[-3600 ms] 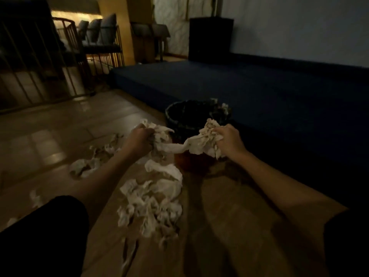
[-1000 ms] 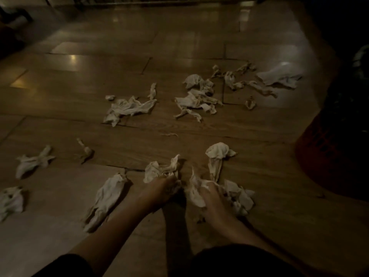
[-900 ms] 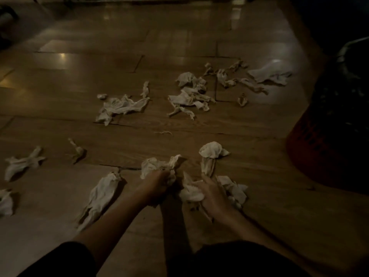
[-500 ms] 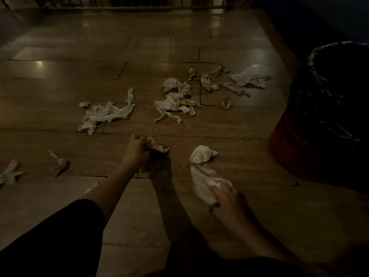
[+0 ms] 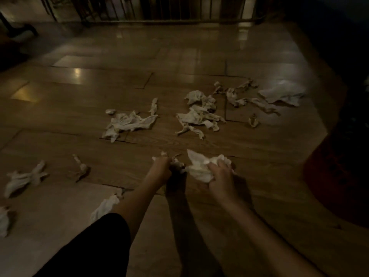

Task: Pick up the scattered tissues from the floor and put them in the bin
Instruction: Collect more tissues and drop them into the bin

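Observation:
My left hand [image 5: 160,168] is closed on a small crumpled tissue [image 5: 175,163], just above the wooden floor. My right hand [image 5: 220,173] grips a bigger white wad of tissues [image 5: 199,166] right beside it. Several more tissues lie scattered ahead: a flat heap [image 5: 129,123] at centre left, a tangled heap [image 5: 199,114] at centre, and a spread sheet [image 5: 283,94] at the right. The bin [image 5: 339,176], red-sided and dark on top, stands at the right edge, partly cut off.
Loose tissues lie at the left [image 5: 24,177], near my left forearm [image 5: 105,206] and at the lower left edge [image 5: 4,220]. A metal railing [image 5: 159,9] runs along the far end of the floor. A dark raised platform [image 5: 339,37] fills the upper right.
Both hands have lifted with tissues and come closer together. The right hand gathered the wad that lay under it and the one just beyond it. The view tilted up slightly.

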Tool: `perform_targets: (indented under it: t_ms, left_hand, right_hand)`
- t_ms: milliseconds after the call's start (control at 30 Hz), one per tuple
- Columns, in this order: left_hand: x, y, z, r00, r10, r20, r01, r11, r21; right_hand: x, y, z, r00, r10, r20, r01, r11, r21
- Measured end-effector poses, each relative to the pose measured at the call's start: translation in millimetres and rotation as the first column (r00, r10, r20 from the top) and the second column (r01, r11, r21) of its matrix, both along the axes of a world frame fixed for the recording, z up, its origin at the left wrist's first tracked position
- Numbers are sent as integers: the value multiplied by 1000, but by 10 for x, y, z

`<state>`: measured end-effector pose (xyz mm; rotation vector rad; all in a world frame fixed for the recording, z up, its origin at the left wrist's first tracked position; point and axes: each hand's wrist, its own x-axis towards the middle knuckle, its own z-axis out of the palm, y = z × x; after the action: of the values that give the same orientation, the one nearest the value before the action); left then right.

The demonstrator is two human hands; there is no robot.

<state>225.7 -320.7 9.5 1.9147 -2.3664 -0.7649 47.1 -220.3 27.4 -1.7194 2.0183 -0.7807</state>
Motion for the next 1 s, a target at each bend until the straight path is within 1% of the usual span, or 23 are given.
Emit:
perform_targets:
  t_ms: [67,133,200,300,367,400,433,500,567,633,767,867,933,1000]
  left_hand:
    - [230,130,-8,998,10,-67,-14,998,-68]
    - [556,312,39,986,17,-167,-48,982,-185]
    - [928,501,130,979,21,-205,-76,962,-264]
    - [1505,801,257,986,122,-112,-149,952,-268]
    - [1821,1032,249,977,200,-69,-211,937,-279]
    - [1927,1156,231,969,245,-44,-248,933,-259]
    - [1984,1275,207,955,295,-10,-291,933,-213]
    - [2009,1452,127,919,387,79,-382,922,-65]
    - [1940,1549,46,901,398,175,-402,916,-14]
    - [1862,1578,-28,907,378,188,-379,925,-31]
    - [1875,1401,-55,919,387,79,-380,921,-88]
    - [1787,1115,-6,927,375,-11,-375,923,-83]
    - [1604,908,9,951,302,-64,-307,947,-98]
    - [1329,712,29,969,223,-110,-236,964,-121]
  right_hand:
    - [155,-305,152,999,36,8,-36,998,-60]
    - [377,-542,300,995,101,27,-98,990,-106]
    - [653,-702,407,982,183,43,-176,974,-143]
    - [1180,-785,454,939,334,79,-321,936,-145]
    - [1575,-746,391,875,475,91,-464,878,-121]
    - [1771,-717,331,837,538,97,-529,842,-109]
    - [1955,-679,265,804,586,101,-579,810,-93]
    - [2268,-618,113,760,642,98,-640,766,-55]
    - [2444,-592,-9,748,657,97,-659,752,-17]
    - [2429,-630,-85,771,632,82,-634,773,3]
    - [2010,-858,-135,855,518,-18,-517,855,33]
    - [1507,-1060,-140,932,334,-138,-337,942,9]
    - [1132,-1163,-156,964,185,-191,-185,983,19]
    - [776,-1204,-174,970,45,-240,-29,997,70]
